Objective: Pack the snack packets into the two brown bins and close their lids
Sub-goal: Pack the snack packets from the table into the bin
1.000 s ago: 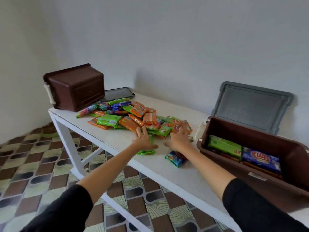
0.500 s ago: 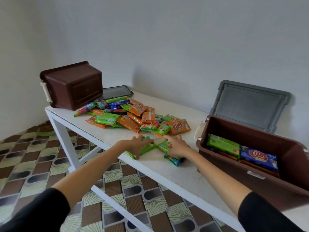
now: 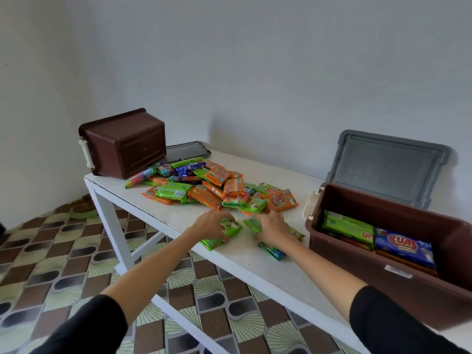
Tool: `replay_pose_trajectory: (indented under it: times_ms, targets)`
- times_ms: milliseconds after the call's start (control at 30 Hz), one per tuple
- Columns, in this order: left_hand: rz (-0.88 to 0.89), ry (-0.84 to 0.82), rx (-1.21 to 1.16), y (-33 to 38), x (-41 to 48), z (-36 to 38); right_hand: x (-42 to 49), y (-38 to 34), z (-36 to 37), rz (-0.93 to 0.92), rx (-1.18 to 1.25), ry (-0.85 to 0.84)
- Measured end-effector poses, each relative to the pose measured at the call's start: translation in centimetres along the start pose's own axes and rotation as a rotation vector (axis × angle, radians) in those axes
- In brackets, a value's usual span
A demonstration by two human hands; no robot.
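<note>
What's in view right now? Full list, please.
open brown bin: one, right, green and blue packets inside
tipped brown bin: one, far left corner
grey lid: one, leaning on wall behind open bin
dark lid: one, flat behind tipped bin
snack packet pile: many, orange, green, blue, mid-table
green packets: few, front edge
table: one, white
floor: brown-green tiles
left hand: holds green packets
right hand: on packets beside it

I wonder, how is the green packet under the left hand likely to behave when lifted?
The green packet is probably light and a bit floppy, being a thin flat wrapper. Its glossy film may slip. Lying at the table edge, a push could send it off.
</note>
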State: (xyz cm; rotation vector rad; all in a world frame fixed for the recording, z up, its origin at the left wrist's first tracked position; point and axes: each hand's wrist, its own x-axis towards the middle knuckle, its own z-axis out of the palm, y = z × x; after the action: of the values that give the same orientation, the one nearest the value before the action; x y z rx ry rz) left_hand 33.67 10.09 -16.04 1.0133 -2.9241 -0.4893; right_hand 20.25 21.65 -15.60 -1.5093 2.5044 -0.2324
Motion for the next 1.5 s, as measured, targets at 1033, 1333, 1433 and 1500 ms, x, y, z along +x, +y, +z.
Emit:
replay_pose_trajectory:
  times_ms: [1033, 1333, 1433, 1500]
  targets:
    - [0.827, -0.175, 0.272, 26.4, 10.9, 1.2, -10.8, 24.3, -9.7, 0.255, 0.010, 0.141]
    - [0.873, -0.031, 0.347, 26.1, 12.0, 2.9, -10.1, 24.9, -8.7, 0.325, -0.136, 0.186]
    - [0.846, -0.029, 0.312, 26.0, 12.1, 3.1, -10.0, 24.8, -8.5, 0.338, -0.154, 0.196]
    - [0.853, -0.051, 0.312, 26.0, 12.0, 3.2, -9.9, 24.7, -8.5, 0.338, -0.157, 0.180]
